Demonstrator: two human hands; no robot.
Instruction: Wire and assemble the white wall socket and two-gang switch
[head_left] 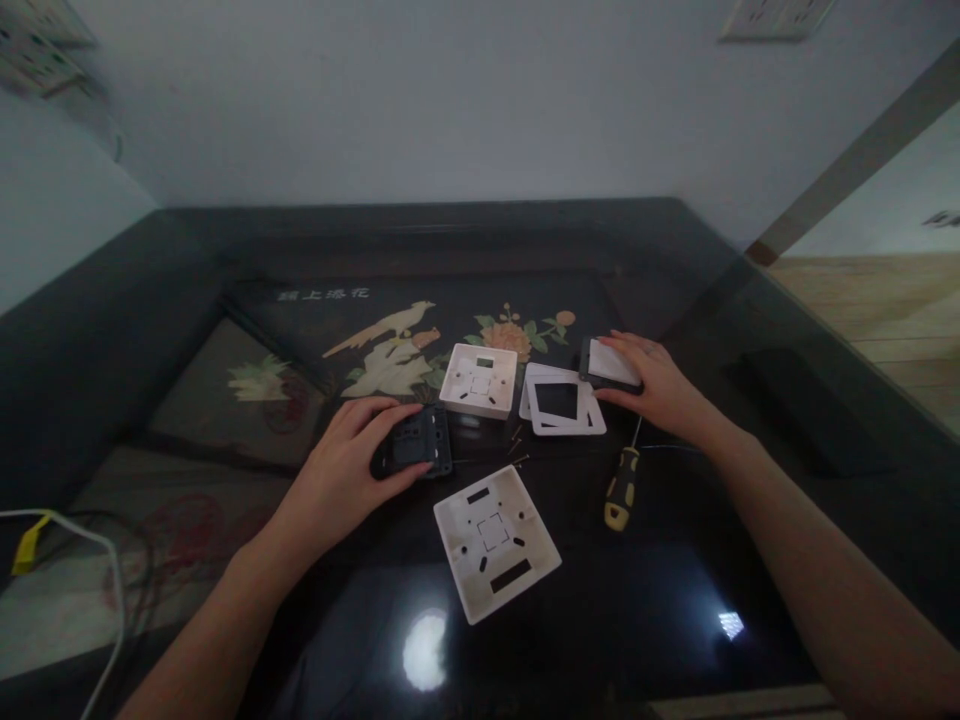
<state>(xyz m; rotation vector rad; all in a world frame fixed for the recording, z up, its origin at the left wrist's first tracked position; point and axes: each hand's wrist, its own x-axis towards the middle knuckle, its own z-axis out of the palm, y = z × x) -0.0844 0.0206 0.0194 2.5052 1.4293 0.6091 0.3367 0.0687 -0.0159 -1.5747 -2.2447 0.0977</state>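
The left hand (364,450) is gripping a black plastic module (414,442) just above the glossy black worktop (337,625), while the right hand (651,385) is holding a white-faced dark switch (609,366) beside two overlapping white square frames (570,427).

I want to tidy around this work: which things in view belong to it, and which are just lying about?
Likely belong:
- dark module, left hand
- white-faced module, right hand
- two white boxes
- white frames
- screws
- screwdriver

Likely just about:
- white cable
- yellow tag

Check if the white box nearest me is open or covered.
Open: the nearest white box has no cover on, and its inside holes and slots show.
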